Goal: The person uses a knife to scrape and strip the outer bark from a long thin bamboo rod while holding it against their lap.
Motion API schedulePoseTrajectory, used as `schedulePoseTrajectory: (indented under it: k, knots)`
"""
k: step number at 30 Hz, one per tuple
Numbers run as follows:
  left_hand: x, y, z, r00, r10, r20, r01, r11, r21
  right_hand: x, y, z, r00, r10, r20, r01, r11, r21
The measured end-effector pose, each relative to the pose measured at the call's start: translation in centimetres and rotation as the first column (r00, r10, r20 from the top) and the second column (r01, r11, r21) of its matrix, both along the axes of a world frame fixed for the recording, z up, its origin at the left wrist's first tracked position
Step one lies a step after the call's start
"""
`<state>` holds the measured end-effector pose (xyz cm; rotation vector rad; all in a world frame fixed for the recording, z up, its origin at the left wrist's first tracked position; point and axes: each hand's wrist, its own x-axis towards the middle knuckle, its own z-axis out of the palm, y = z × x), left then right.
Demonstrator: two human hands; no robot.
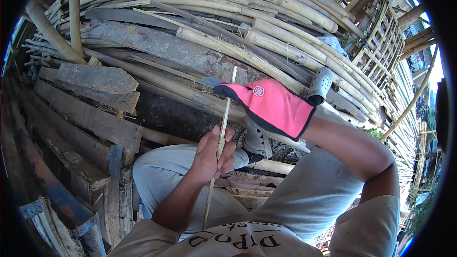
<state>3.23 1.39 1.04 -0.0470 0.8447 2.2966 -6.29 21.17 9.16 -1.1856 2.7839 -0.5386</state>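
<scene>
A thin, pale bamboo strip (209, 197) slants upward from near my shirt. My bare left hand (216, 153) is closed around it at about mid-length, with the thumb along it. Higher up, my right hand (269, 104), in a pink and black glove, crosses the strip near its upper end with its fingers closed. A small grey-blue tip (212, 81) pokes out past the gloved fingers. It could be a blade, but what the glove holds is mostly hidden. The strip's top end (234, 70) shows above the glove.
Long bamboo poles (285, 4) lie piled ahead, with a weathered plank (152, 43) among them. Rough boards (90, 114) are stacked at left. My feet wear grey clogs (320, 85). A bamboo lattice (381, 43) stands at far right; an upright pole (76, 14) rises at left.
</scene>
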Motion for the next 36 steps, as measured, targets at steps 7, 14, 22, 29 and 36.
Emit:
schedulePoseTrajectory:
  k: [7,14,22,29,36]
  knots:
    - [-0.2,0.5,-0.3,0.999,0.011,-0.033,-0.012,0.999,-0.033,0.4,0.8,-3.9,0.856,-0.102,0.506,0.222,0.958,-0.182]
    - [0.2,0.4,-0.3,1.0,0.009,0.028,-0.009,1.0,0.001,1.0,-0.6,-1.1,0.984,-0.076,0.164,0.087,0.994,-0.061]
    - [0.1,0.5,-0.3,0.999,0.043,0.014,-0.042,0.999,-0.011,1.9,-0.5,-2.0,0.992,-0.069,0.108,0.076,0.995,-0.07]
    - [0.0,0.6,-0.5,0.999,0.038,0.011,-0.038,0.999,-0.008,1.8,-0.6,-2.8,0.949,-0.221,0.226,0.217,0.975,0.042]
    - [-0.3,0.7,-0.3,0.999,0.04,-0.005,-0.04,0.999,-0.012,0.1,0.9,-4.4,0.86,-0.18,0.477,0.313,0.925,-0.216]
